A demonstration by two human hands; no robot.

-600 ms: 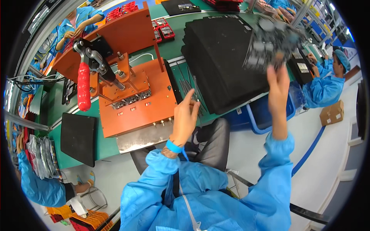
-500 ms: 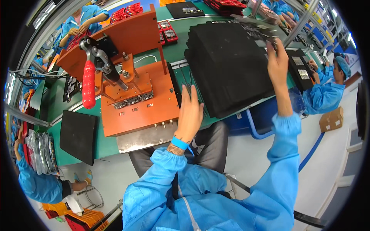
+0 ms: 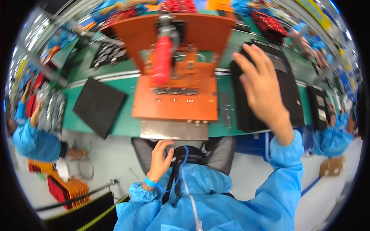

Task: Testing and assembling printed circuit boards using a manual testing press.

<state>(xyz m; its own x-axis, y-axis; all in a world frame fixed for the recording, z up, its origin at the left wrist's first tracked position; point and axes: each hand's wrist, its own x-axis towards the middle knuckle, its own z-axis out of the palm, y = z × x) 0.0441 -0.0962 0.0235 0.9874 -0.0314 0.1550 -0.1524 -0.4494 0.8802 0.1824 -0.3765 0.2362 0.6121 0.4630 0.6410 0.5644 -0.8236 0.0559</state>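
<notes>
The right hand (image 3: 264, 86), fingers spread and holding nothing, hovers over the black foam stack (image 3: 266, 88) at the green worktop's (image 3: 127, 123) right edge, while the left hand (image 3: 160, 159) curls loosely, empty, near the lap, so a careless grab might tip the stack.

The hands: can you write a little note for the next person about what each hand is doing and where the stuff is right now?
Left hand: empty, fingers loosely curled, low by the lap, just below the grey metal plate at the near table edge.
Right hand: open, empty, fingers spread over the stack of black foam sheets; contact cannot be judged.
Orange press fixture sits straight ahead, its red handle pointing at the worker. A single black square pad lies to its left on the green table.
Done: nothing is held in either hand.
Left: whether the fixture is loaded cannot be seen.
</notes>
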